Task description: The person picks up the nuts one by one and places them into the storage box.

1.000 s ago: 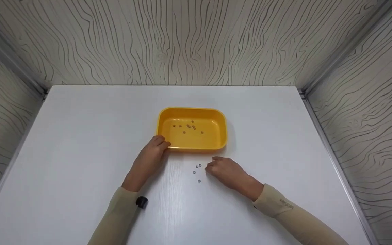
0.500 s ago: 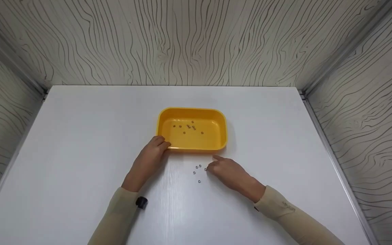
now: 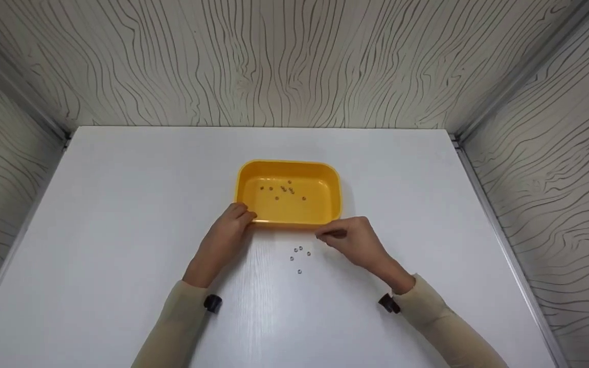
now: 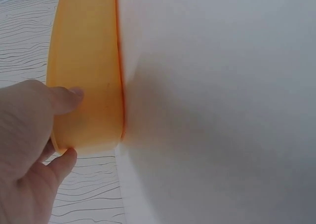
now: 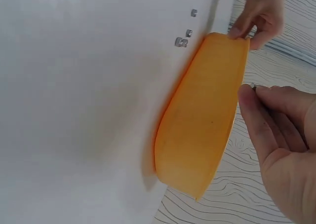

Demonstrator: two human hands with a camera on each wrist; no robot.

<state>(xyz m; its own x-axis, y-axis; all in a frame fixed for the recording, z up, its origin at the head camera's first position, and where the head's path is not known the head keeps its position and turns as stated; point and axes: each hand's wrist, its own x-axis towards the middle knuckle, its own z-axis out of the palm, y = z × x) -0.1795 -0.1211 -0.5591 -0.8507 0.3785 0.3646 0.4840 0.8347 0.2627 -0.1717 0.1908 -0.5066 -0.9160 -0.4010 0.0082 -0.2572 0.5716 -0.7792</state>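
A yellow plastic bin point(image 3: 294, 217) stands on the white table with several tiny metal nuts point(image 3: 276, 198) on its floor. My left hand point(image 3: 225, 232) grips its near left corner; in the left wrist view the thumb point(image 4: 66, 99) lies against the outer wall and other fingers are at the rim. My right hand point(image 3: 356, 239) is raised at the near right corner of the bin. Thumb and forefinger pinch a small nut point(image 5: 253, 86), mostly hidden by the fingertips. Between the hands, several loose nuts point(image 3: 296, 250) lie on the table in front of the bin.
The white table point(image 3: 146, 168) is bounded by wood-patterned panels at the back point(image 3: 274, 66) and on both sides. Black wrist straps show at the left cuff point(image 3: 213, 304) and right cuff point(image 3: 389, 303).
My right hand has lifted from beside the loose nuts and moved up towards the bin's near right corner, with a nut pinched. My left hand has stayed on the bin.
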